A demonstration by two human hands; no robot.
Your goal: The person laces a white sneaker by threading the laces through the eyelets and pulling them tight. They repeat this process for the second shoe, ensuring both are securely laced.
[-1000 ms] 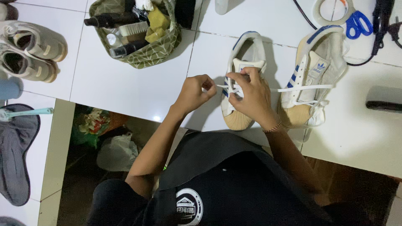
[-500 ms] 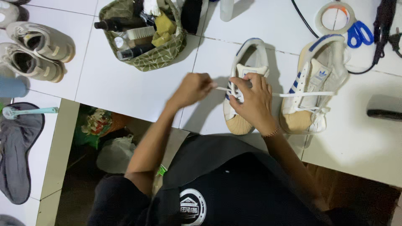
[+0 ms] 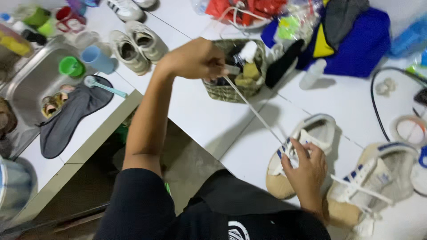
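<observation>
A cream sneaker (image 3: 297,155) with dark blue side stripes lies on the white tabletop (image 3: 195,115) at about four o'clock in the head view, its toe pointing down toward the person. The right hand (image 3: 307,168) rests on top of it, fingers pressed over the lacing area, steadying the shoe. From there a white shoelace (image 3: 253,110) runs taut up toward ten o'clock to the left hand (image 3: 195,60), which is raised above the tabletop and clenched around the lace end. Just beside the sneaker, toward three o'clock, lies its mate (image 3: 376,182), a second cream sneaker already threaded with white lacing across the front. Behind the left hand, near twelve o'clock, stands a woven olive basket (image 3: 233,91) packed with bottles and brushes. Further toward one o'clock sits a heap of blue, yellow and grey cloth (image 3: 351,40), with a small clear bottle (image 3: 313,73) lying in front of it. At three o'clock a roll of tape (image 3: 411,129) rests near a black cable (image 3: 376,106). Toward ten o'clock two worn beige sneakers (image 3: 138,46) sit side by side, next to a blue cup (image 3: 98,58) and a green cup (image 3: 71,66). A dark grey cloth (image 3: 66,120) hangs over the edge of a steel sink (image 3: 31,84) at nine o'clock, with a teal-handled brush (image 3: 104,86) lying on it.
</observation>
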